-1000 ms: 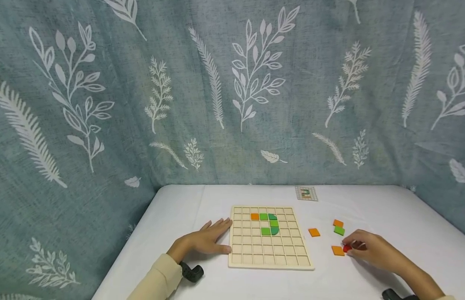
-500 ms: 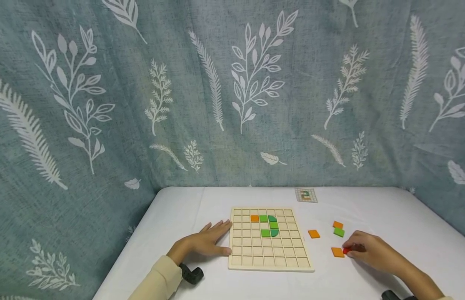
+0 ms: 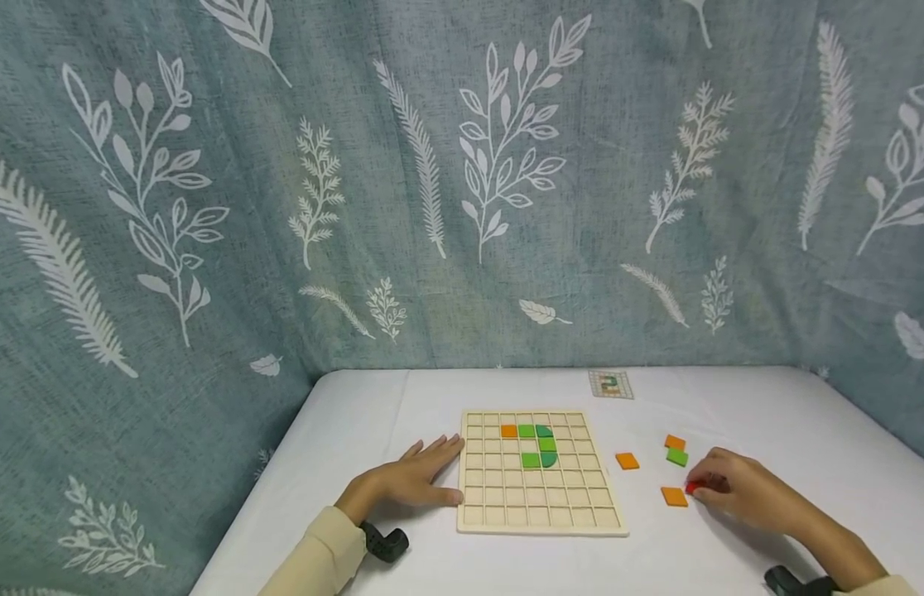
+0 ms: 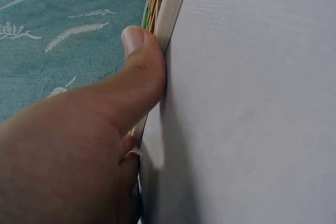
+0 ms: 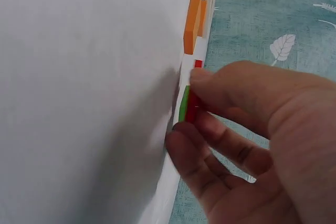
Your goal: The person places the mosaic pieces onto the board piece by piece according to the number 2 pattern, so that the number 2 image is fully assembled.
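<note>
My left hand lies flat with straight fingers against the left edge of a wooden grid board; its thumb rests at the board's rim. Orange, green and dark green rounded tiles form a hooked shape in the board's upper cells. Right of the board, my right hand pinches a small red tile between thumb and fingers, close over the table. In the right wrist view the thumb partly covers the red tile, and a green edge shows directly beside it.
An orange tile lies just left of the right hand. Beyond it are a green tile and another orange tile, and one more orange tile sits nearer the board. A pattern card lies at the table's back.
My right fingers have closed in around the red tile, and the hand has shifted slightly away from me with it. The left hand stays at the board's edge.
</note>
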`<state>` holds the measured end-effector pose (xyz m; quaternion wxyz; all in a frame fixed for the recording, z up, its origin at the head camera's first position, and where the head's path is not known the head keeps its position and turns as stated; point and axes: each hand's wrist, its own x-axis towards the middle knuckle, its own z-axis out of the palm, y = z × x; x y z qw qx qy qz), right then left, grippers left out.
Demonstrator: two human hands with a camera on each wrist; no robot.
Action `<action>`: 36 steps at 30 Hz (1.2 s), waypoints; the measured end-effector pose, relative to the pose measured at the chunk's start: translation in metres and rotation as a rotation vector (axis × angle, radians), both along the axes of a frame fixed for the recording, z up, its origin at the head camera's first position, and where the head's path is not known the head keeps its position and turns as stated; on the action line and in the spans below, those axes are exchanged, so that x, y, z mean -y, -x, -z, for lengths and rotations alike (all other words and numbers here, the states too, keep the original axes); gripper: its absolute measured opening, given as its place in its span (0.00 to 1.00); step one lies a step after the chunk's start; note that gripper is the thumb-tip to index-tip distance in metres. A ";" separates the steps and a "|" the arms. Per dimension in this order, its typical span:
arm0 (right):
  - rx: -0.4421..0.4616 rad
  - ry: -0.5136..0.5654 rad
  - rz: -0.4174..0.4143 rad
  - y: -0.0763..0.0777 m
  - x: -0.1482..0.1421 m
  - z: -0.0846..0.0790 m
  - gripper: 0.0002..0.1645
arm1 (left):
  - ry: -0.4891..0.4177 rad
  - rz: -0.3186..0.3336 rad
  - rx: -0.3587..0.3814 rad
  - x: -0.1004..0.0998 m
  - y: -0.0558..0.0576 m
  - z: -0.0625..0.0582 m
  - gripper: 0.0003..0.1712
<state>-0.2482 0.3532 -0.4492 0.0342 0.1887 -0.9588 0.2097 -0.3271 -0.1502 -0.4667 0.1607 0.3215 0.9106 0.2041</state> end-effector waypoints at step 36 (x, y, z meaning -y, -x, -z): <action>-0.141 0.103 -0.301 0.030 0.068 -0.040 0.07 | -0.001 -0.013 -0.014 -0.002 0.000 0.002 0.56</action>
